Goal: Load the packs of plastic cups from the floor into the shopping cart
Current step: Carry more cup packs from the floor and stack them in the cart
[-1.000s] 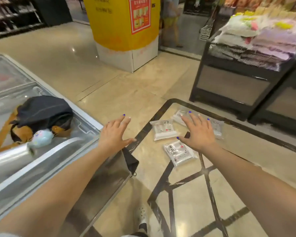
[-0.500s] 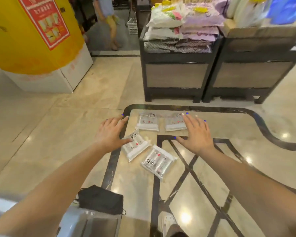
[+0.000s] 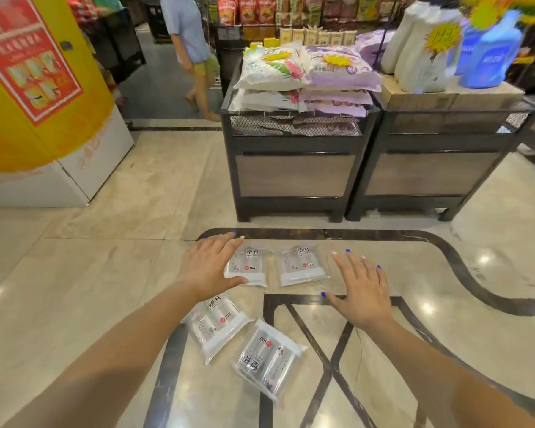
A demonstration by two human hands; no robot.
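Head view: both hands spread above 4 cup packs, display bins beyond.

We saw four clear packs of plastic cups on the floor, each with black characters and a small red dot. The floor was beige marble with dark brown inlay bands that made curved and crossing lines. The fingernails of the left hand and the right hand were painted bright blue. The pillar was yellow with a white base and a red poster. The display bins had black frames and brown wood-grain panels. On them lay white bags with pink flowers and pale purple bags, both with yellow star labels.
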